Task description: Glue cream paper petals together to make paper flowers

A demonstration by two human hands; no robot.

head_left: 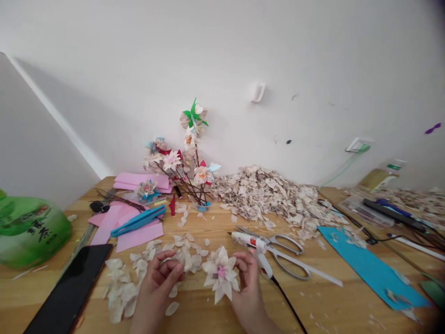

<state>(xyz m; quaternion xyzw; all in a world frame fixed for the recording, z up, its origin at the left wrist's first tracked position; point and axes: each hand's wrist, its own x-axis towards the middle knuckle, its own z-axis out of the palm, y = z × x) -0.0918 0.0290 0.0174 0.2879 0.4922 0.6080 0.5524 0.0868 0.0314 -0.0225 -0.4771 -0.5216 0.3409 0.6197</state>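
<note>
My right hand [247, 285] grips a handmade flower [220, 274] at its right side. The flower has pale, pointed petals and a pink centre, and it faces up toward me. To its left, my left hand [160, 283] is closed, with thumb and fingertips together; whatever may be in that pinch is hidden. Loose dried petals [121, 292] lie beside and behind the left hand. Just behind my right hand rests a white hot glue gun [255, 250] with a glue stick in its back and a small red light. Metal scissors [288, 253] lie beside it, partly covered.
A vase [202, 204] of flowers on twigs stands near the wall, beside a large petal heap [264, 190]. Leftward are pink paper [139, 236], blue tweezers [139, 221], a black phone [69, 290] and a green package [33, 229]. Blue paper [368, 266] lies right.
</note>
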